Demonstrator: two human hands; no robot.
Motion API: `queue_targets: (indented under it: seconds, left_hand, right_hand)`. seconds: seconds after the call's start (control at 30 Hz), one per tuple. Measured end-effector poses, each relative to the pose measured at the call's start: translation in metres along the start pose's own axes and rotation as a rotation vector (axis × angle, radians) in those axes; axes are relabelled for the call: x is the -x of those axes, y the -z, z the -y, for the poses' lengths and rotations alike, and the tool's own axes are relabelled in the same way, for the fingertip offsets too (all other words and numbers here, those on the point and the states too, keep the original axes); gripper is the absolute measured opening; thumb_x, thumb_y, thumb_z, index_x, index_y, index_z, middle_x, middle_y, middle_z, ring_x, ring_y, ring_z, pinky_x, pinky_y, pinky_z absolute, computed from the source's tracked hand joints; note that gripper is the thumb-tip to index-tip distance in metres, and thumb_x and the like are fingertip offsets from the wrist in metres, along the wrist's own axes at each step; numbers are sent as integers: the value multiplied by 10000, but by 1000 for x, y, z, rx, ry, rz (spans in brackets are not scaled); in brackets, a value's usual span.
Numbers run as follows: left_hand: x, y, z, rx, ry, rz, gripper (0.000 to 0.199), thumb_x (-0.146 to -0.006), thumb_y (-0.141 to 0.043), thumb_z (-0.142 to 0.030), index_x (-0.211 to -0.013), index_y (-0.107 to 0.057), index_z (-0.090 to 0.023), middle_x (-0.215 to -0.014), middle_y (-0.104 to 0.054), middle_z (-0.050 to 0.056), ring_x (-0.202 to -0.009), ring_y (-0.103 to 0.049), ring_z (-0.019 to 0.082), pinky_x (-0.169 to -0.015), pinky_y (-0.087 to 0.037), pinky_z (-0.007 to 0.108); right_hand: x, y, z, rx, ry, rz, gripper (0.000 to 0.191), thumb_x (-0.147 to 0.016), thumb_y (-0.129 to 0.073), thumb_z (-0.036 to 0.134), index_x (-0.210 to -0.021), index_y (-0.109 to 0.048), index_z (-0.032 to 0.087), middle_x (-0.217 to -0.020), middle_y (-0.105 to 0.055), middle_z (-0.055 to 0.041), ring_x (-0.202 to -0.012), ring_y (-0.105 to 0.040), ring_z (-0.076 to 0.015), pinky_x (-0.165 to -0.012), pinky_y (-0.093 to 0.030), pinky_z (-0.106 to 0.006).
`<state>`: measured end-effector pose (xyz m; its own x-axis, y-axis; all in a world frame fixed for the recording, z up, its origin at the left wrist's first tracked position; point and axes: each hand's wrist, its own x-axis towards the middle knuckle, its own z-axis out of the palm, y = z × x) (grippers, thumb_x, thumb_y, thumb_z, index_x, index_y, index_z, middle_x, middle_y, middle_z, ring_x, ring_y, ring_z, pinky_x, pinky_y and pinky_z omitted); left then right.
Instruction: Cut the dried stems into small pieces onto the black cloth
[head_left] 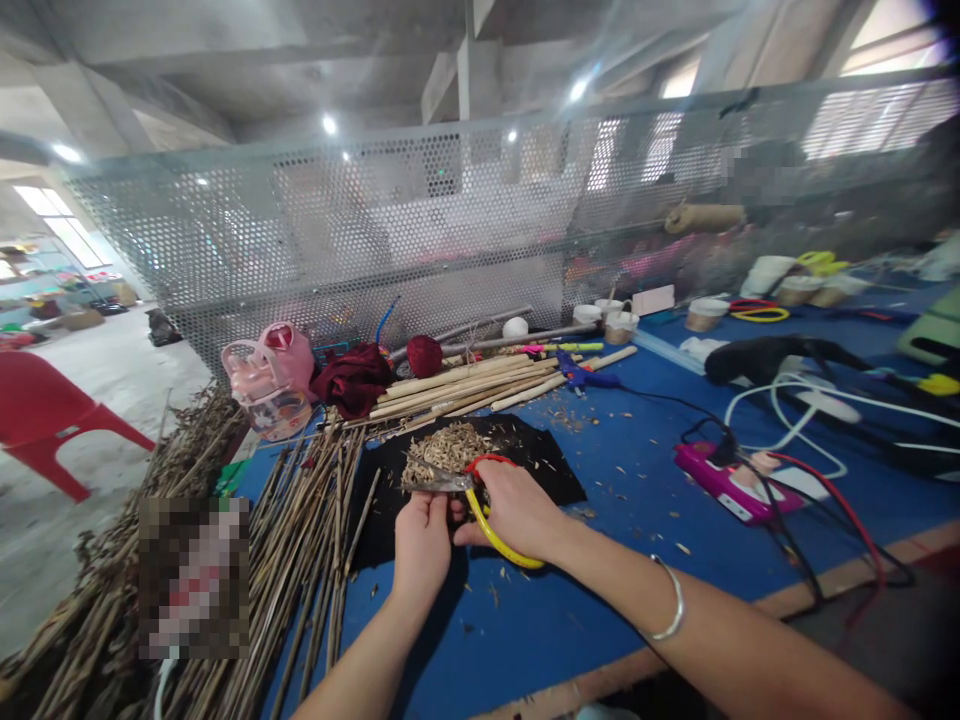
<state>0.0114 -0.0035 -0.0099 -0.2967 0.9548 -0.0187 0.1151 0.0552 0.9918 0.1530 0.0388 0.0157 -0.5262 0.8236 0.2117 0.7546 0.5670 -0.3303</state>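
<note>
The right hand (517, 505) wraps its fingers round the scissors (480, 516); the left hand (421, 540), fingers bunched beside the blades (447, 483), is safest clear of their edges.

I see metal scissors with looped red-and-yellow handles (491, 535): blades bare, faintly shiny; handles smooth, plastic-looking. Long thin brown stalks (300, 540) rough, woody. Pale straight wooden sticks (450, 387) smoother, matt. Flat black sheet (553, 465) matt, cloth-like. Magenta power strip (735, 486) glossy plastic. Silver bangle (679, 603) polished metal.
</note>
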Motion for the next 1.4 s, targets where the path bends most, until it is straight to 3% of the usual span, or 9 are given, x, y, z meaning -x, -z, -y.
queue_targets:
  seconds: [0.67, 0.8, 0.97, 1.4]
  left_hand:
    - [2, 0, -9, 91, 51, -7, 279, -746, -498, -416, -684, -554, -150, -608, -587, 28, -544, -540, 131, -529, -438, 232]
    - [3, -2, -10, 174, 115, 8, 316, -725, -508, -460, -657, -526, -152, -570, -546, 1, -426, -474, 95, -418, -388, 208]
    - [1, -4, 2, 182, 86, 49, 320, -740, -505, -461, -714, -549, -145, -590, -558, 6, -430, -462, 90, -418, -385, 206]
    - [1, -3, -4, 164, 132, 72, 356, -715, -511, -498, -695, -545, -144, -564, -531, -15, -436, -466, 91, -426, -409, 214]
  right_hand:
    - [0, -2, 2, -4, -147, 177, 623, -613, -508, 745, -887, -513, 185, -802, -656, -88, -768, -638, -255, -580, -383, -265]
    - [1, -3, 1, 14, -131, 163, 610, -638, -462, 758, -850, -514, 188, -779, -658, -88, -733, -641, -249, -558, -377, -262]
    - [1, -2, 4, 79, -85, 84, 677, -623, -437, 785, -887, -486, 164, -782, -649, -108, -736, -642, -271, -575, -394, -287]
    - [-1, -3, -2, 27, -155, 181, 629, -619, -456, 776, -844, -528, 193, -792, -659, -97, -743, -634, -261, -570, -388, -281]
